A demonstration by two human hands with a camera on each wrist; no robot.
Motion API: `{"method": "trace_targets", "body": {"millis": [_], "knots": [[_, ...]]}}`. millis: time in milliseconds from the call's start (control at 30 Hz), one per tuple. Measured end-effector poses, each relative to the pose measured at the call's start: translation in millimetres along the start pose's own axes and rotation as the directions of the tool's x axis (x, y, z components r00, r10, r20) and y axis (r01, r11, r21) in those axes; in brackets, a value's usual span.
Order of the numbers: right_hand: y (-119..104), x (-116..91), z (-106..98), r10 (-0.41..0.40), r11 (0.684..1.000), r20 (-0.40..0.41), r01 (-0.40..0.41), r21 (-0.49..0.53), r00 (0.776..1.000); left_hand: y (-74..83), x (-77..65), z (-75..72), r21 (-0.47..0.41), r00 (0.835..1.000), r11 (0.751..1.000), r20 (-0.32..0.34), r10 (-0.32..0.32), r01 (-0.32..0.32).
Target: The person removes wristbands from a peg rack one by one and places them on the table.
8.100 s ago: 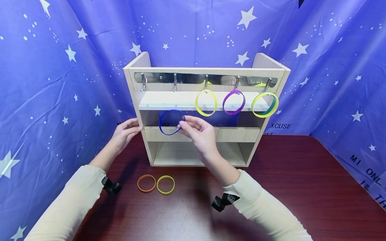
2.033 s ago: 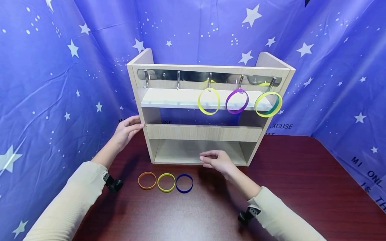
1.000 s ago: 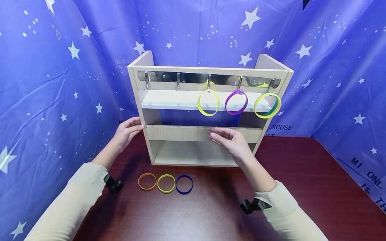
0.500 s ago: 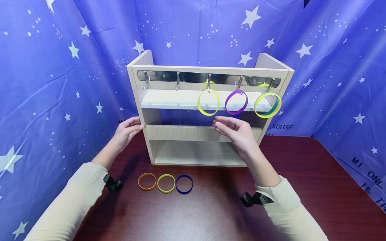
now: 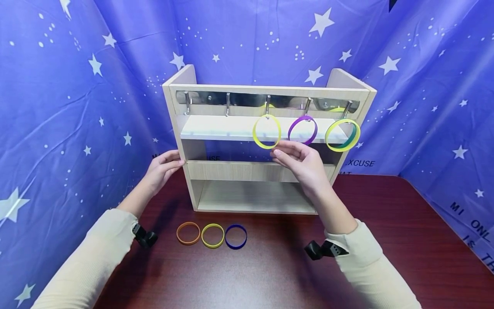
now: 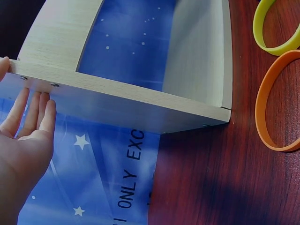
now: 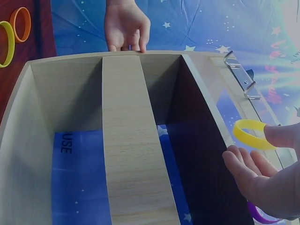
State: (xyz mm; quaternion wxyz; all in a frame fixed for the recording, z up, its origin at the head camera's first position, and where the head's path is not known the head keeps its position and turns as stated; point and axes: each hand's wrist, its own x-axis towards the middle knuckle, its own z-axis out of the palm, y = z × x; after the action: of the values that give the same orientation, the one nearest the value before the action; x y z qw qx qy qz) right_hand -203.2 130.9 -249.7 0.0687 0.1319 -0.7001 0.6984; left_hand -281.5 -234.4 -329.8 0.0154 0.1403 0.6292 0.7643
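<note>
My left hand [image 5: 165,169] rests against the left side panel of a wooden shelf rack [image 5: 262,171], its fingers straight along the outer face. My right hand [image 5: 302,165] is up at the yellow wristband [image 5: 254,136] that hangs from the middle hook. Its fingertips are at the band's lower right edge. In the right wrist view the thumb overlaps that yellow wristband [image 7: 251,139], with a gap between thumb and fingers. A purple wristband [image 5: 292,128] hangs one hook to the right, partly behind the right hand. On the rightmost hook hangs a yellow-and-green pair of wristbands [image 5: 328,137].
Two hooks [image 5: 227,105] at the left of the metal strip hold nothing. On the dark red table [image 5: 231,279] lie an orange wristband [image 5: 178,238], a yellow wristband [image 5: 203,240] and a blue wristband [image 5: 227,240] in a row. A starry blue curtain [image 5: 247,43] surrounds the table.
The blue wristband, earlier in my right hand, lies on the table beside the yellow one. My right hand has since risen to the hanging yellow wristband. The left hand has stayed put.
</note>
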Motion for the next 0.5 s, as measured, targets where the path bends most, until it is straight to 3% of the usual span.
{"method": "trace_targets", "body": {"millis": [233,500], "knots": [[-2.1,4.7,3.7,-0.035,0.999,-0.037,0.033,-0.035,0.999,-0.1,-0.3,-0.4,0.009,1.0,1.0,0.002,0.004,-0.004],[-1.7,10.3,9.7,-0.109,0.991,-0.121,0.117,0.067,0.987,0.3,0.3,0.5,0.014,1.0,1.0,-0.004,0.003,-0.003]]}}
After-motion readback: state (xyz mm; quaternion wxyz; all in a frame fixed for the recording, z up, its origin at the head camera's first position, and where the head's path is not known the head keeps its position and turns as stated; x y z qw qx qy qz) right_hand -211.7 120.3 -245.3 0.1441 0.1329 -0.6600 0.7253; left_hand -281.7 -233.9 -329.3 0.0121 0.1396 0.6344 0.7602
